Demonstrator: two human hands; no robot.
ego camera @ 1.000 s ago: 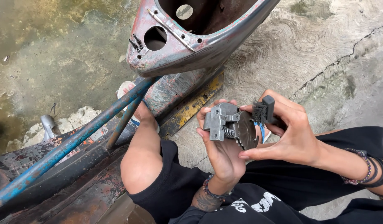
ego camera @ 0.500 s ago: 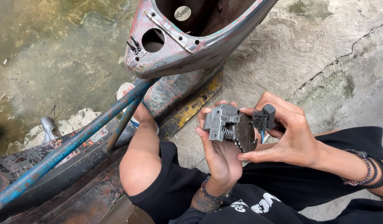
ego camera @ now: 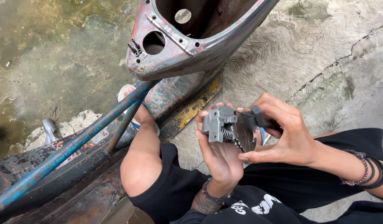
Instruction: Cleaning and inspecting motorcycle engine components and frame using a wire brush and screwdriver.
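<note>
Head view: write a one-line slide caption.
Left hand cradles a grey metal part with a spring while the right hand grips its black end, beside a rusty scooter frame.

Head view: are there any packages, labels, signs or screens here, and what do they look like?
No packages, signs or screens show.
Shirt print: bottom middle, on the person's black shirt; white blocky shapes, partly cut off by the frame edge.
Metal part: held between the left hand and right hand; grey, boxy, with a spring; no label to be seen on it.
</note>
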